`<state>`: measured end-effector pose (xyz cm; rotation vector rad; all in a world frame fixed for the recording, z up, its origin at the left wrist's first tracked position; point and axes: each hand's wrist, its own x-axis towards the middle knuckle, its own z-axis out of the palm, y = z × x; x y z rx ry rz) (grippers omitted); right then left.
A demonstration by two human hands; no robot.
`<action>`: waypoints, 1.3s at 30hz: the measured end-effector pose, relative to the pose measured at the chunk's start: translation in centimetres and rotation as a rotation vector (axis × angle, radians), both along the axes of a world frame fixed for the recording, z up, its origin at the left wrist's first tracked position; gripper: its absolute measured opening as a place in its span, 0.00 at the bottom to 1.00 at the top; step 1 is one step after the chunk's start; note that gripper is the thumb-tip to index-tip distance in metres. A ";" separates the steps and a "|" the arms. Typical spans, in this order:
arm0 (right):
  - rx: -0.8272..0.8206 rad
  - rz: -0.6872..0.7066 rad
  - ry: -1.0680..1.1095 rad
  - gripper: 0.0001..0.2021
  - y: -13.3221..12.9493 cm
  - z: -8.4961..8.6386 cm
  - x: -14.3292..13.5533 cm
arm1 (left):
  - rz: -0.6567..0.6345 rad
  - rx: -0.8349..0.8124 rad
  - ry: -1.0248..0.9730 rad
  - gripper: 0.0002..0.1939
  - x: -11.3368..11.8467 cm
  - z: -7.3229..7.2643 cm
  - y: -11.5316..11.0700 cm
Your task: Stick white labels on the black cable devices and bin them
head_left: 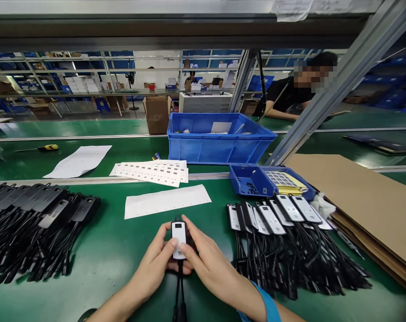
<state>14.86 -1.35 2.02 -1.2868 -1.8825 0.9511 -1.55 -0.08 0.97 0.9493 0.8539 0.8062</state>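
Between my two hands, low in the middle of the head view, is a small controller box (179, 232) with a white front label, a dark little window and two black cables hanging from its lower end. My left hand (157, 255) wraps its left side, thumb on the label. On the other side my right hand (203, 255) grips it, thumb also pressing the label. Fingers behind the box are partly hidden. To the right lies a pile of white-labelled controllers (271, 219) with black cables. At far left are dark controllers (51, 197), their cables toward me.
White label sheets (167, 201) lie beyond my hands. A large blue bin (219, 147) stands behind, with a small blue tray (251, 181) of black parts before it. Cardboard sheets (364, 192) lie right, beside a slanted metal post (306, 120). A screwdriver (48, 147) rests far left. Another person (283, 96) sits opposite.
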 end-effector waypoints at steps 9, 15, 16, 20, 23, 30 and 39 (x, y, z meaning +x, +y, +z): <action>0.022 0.079 -0.731 0.20 10.7 3.2 4.0 | 0.115 0.078 0.170 0.33 -1.0 -0.7 1.9; -0.042 0.126 -0.579 0.30 17.9 1.6 6.3 | 0.138 0.120 0.090 0.29 -1.3 -2.5 2.7; -0.050 0.135 -0.531 0.25 18.0 1.3 6.4 | 0.133 0.129 0.081 0.29 -1.4 -2.6 2.9; -0.082 0.128 -0.261 0.14 18.0 1.8 6.3 | 0.159 0.082 0.004 0.33 -1.8 -2.3 2.9; -0.082 -0.004 0.012 0.12 19.4 3.7 6.8 | 0.189 0.035 -0.010 0.42 -1.8 -1.9 2.6; -0.099 -0.325 0.512 0.16 24.1 9.4 10.0 | 0.052 0.200 0.215 0.28 -1.8 -3.5 3.1; -0.106 -0.301 0.337 0.18 17.4 11.2 10.7 | -0.127 0.419 0.550 0.18 -2.0 -1.9 3.0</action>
